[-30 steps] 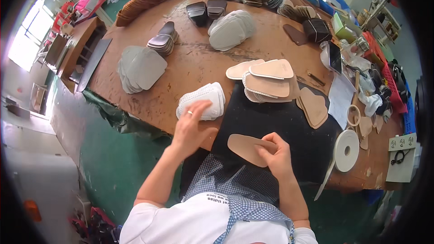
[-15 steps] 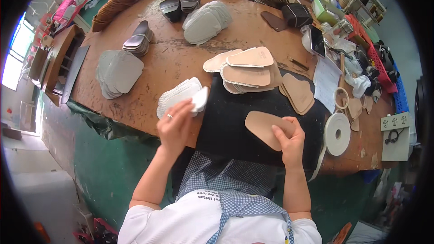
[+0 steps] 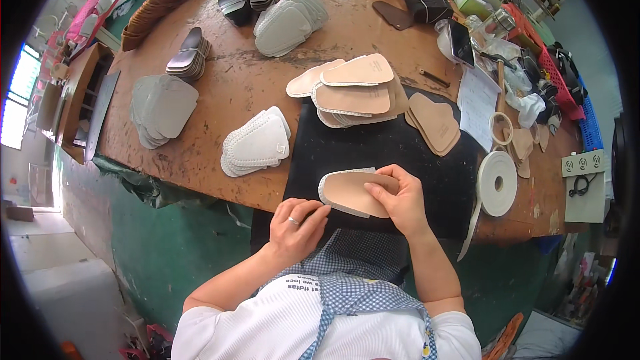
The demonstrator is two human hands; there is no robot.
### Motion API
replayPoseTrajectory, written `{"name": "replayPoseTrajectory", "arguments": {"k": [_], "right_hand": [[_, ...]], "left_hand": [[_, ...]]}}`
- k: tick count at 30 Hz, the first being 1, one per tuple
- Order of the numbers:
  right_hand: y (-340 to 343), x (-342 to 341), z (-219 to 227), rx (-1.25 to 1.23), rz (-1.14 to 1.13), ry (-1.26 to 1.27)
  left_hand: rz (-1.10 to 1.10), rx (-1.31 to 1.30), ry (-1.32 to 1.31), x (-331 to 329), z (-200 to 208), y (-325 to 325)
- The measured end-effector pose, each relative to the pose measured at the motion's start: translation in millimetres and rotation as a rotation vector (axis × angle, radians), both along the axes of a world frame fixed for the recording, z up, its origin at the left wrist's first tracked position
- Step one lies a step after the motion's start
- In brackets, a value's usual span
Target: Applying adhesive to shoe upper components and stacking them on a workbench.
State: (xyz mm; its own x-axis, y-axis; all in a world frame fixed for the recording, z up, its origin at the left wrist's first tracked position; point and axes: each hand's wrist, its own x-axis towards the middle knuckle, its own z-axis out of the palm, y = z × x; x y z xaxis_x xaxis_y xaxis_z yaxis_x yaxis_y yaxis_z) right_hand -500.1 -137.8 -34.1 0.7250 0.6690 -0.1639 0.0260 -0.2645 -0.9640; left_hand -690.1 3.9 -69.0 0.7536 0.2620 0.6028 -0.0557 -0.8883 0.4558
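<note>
My right hand [image 3: 403, 201] pinches a tan insole-shaped piece [image 3: 350, 189], thumb on top, above the black mat. Beneath the tan piece lies a white insole piece [image 3: 325, 183], its dotted edge showing around the rounded left end and along the lower side. My left hand [image 3: 299, 228], a ring on one finger, has its fingers drawn together, with the fingertips at the white piece's lower left edge. Left of the mat sits a stack of white insole pieces [image 3: 257, 143]. Finished-looking tan pieces with white edges [image 3: 352, 97] are piled behind, with plain tan pieces [image 3: 433, 125] to their right.
The black mat [image 3: 310, 153] covers the table's near edge. A white tape roll [image 3: 499, 184] stands right, its loose end hanging down. Behind it are paper [image 3: 477, 108], a phone [image 3: 461, 43] and a red basket [image 3: 559, 83]. Grey stacks [image 3: 163, 110] and dark bundles [image 3: 190, 55] lie left.
My left hand has come from the white stack toward the mat, and a white piece now lies under the tan one. My right hand has shifted slightly left. The view has moved a little.
</note>
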Motion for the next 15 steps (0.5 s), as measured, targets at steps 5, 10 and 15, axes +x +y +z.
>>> {"name": "replayPoseTrajectory", "arguments": {"k": [5, 10, 15], "right_hand": [[-1, -6, -6, -0.014, 0.015, 0.054], [2, -10, -6, -0.040, 0.007, 0.020], [3, -9, -6, -0.047, 0.007, -0.011]], "left_hand": [[0.016, 0.038, 0.108, -11, -6, 5], [0.005, 0.056, 0.107, -8, -7, 7], [-0.007, 0.063, 0.139, -7, -8, 8]]}}
